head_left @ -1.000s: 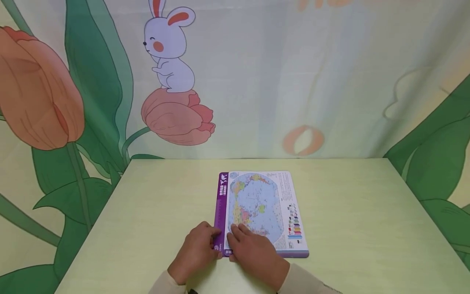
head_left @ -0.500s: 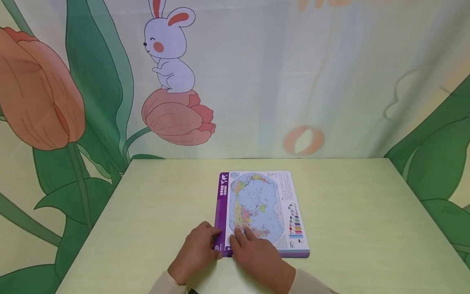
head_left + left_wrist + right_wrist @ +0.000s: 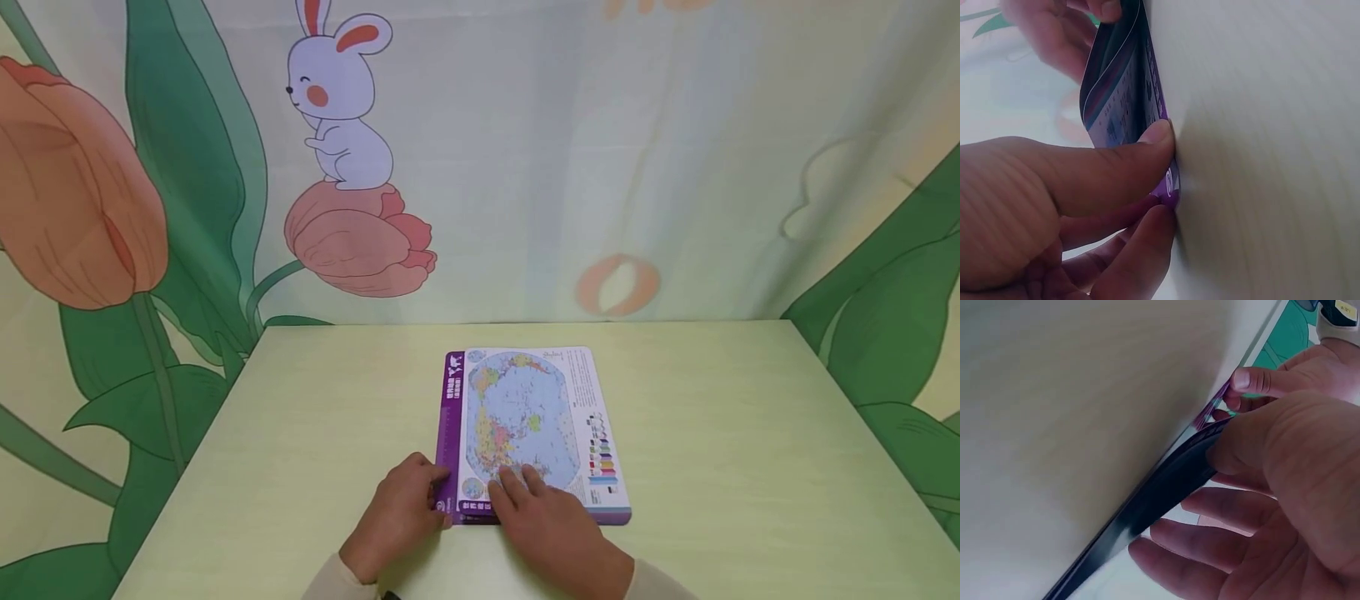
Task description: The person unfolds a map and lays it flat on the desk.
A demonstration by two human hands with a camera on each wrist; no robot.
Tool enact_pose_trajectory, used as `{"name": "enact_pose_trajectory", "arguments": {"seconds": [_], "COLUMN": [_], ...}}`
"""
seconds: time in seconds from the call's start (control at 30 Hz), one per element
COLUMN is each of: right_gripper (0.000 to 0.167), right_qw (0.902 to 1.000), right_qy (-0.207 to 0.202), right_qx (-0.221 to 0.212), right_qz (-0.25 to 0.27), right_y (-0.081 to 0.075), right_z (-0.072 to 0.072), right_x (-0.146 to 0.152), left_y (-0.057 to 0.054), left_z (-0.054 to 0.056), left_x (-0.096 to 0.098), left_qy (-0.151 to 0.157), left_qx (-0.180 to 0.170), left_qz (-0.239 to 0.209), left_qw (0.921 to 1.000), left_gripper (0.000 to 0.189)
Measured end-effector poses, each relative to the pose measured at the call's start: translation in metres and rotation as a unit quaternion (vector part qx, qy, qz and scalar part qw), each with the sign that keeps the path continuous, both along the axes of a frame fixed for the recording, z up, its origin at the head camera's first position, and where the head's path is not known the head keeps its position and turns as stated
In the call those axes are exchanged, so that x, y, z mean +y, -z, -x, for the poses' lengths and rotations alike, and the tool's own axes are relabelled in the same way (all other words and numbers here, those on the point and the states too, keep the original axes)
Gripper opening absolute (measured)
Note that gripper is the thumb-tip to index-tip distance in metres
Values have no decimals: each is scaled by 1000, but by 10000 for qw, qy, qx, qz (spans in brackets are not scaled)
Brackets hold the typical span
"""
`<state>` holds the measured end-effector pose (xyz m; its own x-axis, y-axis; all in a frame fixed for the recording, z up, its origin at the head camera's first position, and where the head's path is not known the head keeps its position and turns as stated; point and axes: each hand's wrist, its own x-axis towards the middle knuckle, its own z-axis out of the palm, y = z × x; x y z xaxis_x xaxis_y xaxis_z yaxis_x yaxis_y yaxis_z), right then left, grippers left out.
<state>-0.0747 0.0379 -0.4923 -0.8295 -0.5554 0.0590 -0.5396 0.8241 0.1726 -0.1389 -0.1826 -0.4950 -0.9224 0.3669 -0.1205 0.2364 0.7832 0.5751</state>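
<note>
A printed world map (image 3: 521, 417) lies in layers on the table in the head view, its lower layer showing a purple strip (image 3: 448, 425) on the left. My left hand (image 3: 401, 512) pinches the lower-left corner of that strip; the left wrist view shows the thumb (image 3: 1129, 165) over the purple edge. My right hand (image 3: 555, 533) rests on the map's near edge with straight fingers on top. In the right wrist view its thumb (image 3: 1235, 444) touches the edge of the dark layers (image 3: 1166, 481). The upper layers (image 3: 1107, 94) bulge up from the table in the left wrist view.
A pale yellow-green table (image 3: 330, 392) extends on both sides of the map. Behind it hangs a printed cloth (image 3: 495, 150) with a rabbit, tulips and leaves.
My right hand has slid rightward along the map's near edge, uncovering the purple label near its lower-left corner. My left hand has stayed at its corner, and the map has barely shifted.
</note>
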Motion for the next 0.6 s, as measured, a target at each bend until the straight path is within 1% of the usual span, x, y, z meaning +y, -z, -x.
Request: {"name": "enact_pose_trajectory", "arguments": {"seconds": [0.13,0.23,0.43,0.6], "right_gripper": [45,47,49,48], "right_qw": [9969,9934,9883,9866], "right_qy": [343,555,886,949], "right_qx": [-687,-962,-1120,-1111], "right_qz": [197,293,535,725], "right_y": [-5,-7,-9,-8], "right_z": [-3,-5,-9,-12], "right_x": [10,18,36,49], "left_y": [0,-1,-2,-1], "left_z": [0,0,-2,-3], "left_x": [1,2,2,1], "left_qy": [-52,-77,-83,-52], "left_qx": [-99,-163,-177,-156], "left_qz": [6,7,-61,-100], "left_qw": [9999,9998,9998,9998], "left_gripper": [61,62,62,64]}}
